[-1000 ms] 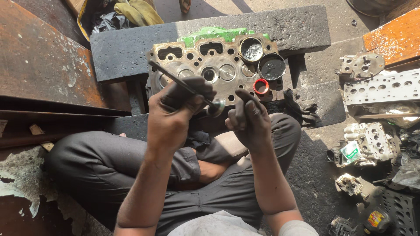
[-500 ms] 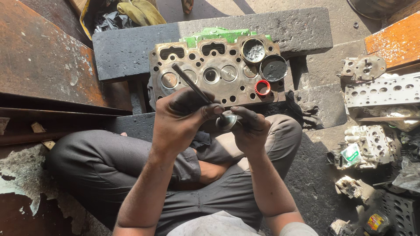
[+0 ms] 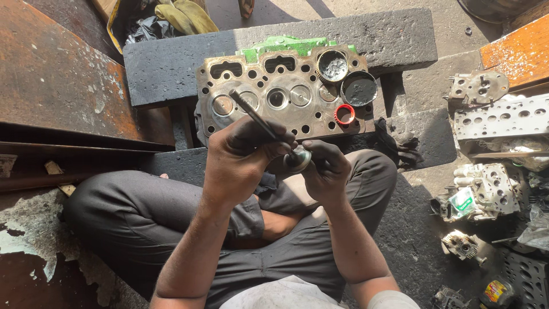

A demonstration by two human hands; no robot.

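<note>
My left hand (image 3: 240, 157) grips an engine valve (image 3: 269, 129) by its thin dark stem, which slants up to the left. The valve's round head (image 3: 298, 159) points toward my right hand (image 3: 326, 169), whose greasy fingers touch its rim. Both hands hover over my crossed legs, just in front of a rusty cylinder head (image 3: 286, 97) lying flat on a dark stone slab (image 3: 400, 34). On the cylinder head stand two small round tins of dark paste (image 3: 333, 64) (image 3: 359, 88) and a red ring (image 3: 343, 114).
A rusted metal sheet (image 3: 51, 74) lies to the left. More cylinder heads and engine parts (image 3: 497, 117) are piled at the right, with a dark rag (image 3: 400, 146) beside my knee. Yellow gloves (image 3: 183, 14) lie beyond the slab.
Both hands have drawn back from the cylinder head toward my lap. The valve has turned so its head now meets my right fingers.
</note>
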